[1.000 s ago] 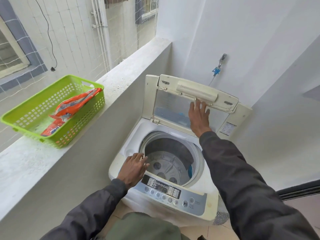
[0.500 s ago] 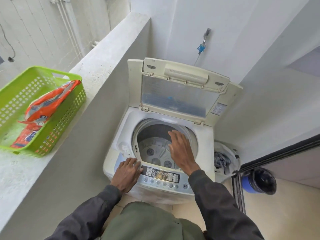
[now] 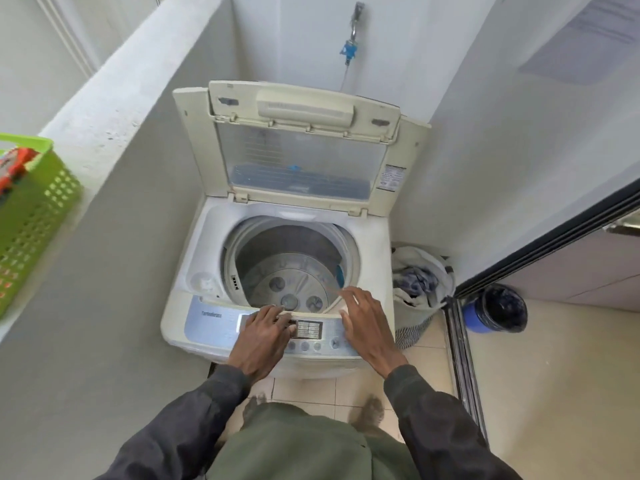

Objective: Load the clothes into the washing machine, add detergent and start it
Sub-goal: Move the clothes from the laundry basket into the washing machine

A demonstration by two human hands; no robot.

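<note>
A cream top-loading washing machine [image 3: 194, 271] stands in the corner with its lid [image 3: 304, 154] folded upright. Its drum [image 3: 287, 268] holds no clothes. My left hand [image 3: 263, 336] rests flat on the control panel [image 3: 214, 323] at the front. My right hand [image 3: 363, 320] hovers with spread fingers over the front right rim, holding nothing. To the right of the machine stands a laundry basket [image 3: 412, 327] with clothes [image 3: 415, 278] inside. An orange detergent packet [image 3: 12, 166] lies in a green plastic basket [image 3: 31, 216] on the ledge at the left.
A concrete ledge [image 3: 114, 98] runs along the left. A tap [image 3: 355, 19] with a blue hose fitting is on the back wall. A blue bin [image 3: 495, 310] with a black liner stands beyond the sliding-door track [image 3: 464, 368]. Tiled floor lies underfoot.
My right hand left the lid, passed over the drum and now hovers at the front right rim. My left hand shifted right onto the control panel. The view tilted down and right.
</note>
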